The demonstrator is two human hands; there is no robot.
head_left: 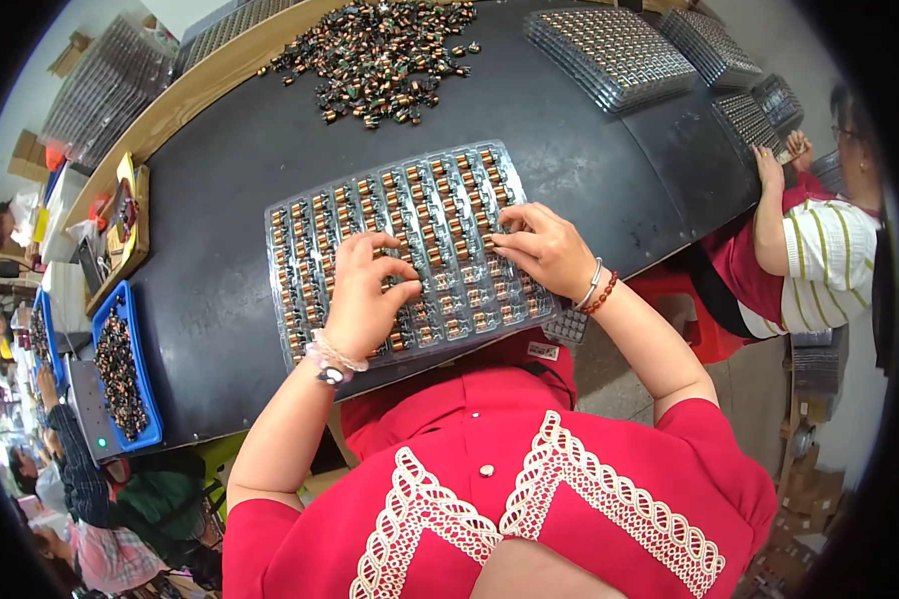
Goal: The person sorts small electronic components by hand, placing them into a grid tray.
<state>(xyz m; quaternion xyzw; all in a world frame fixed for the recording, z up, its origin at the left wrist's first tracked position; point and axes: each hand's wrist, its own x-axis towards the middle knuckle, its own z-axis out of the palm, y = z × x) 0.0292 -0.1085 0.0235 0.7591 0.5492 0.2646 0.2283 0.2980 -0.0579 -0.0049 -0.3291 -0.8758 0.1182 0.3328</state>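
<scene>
A clear plastic tray (440, 329) with rows of pockets lies at a slant near the table's front edge. Copper-wound coil parts (390, 180) fill most of its pockets; those toward the near right look paler. My left hand (362, 295) rests over the tray's middle, fingers bent and thumb close to the forefinger. Whatever lies between those fingertips is hidden. Over the right part of the tray, my right hand (547, 250) pinches a small copper coil part (488, 241) at the pockets with thumb and fingers.
Loose coil parts form a heap (385, 60) at the far side of the black table (210, 299). Stacked filled trays (614, 60) stand far right. A blue bin (153, 424) of parts is at left. A co-worker (819, 240) sits at right, hands near another tray (747, 122).
</scene>
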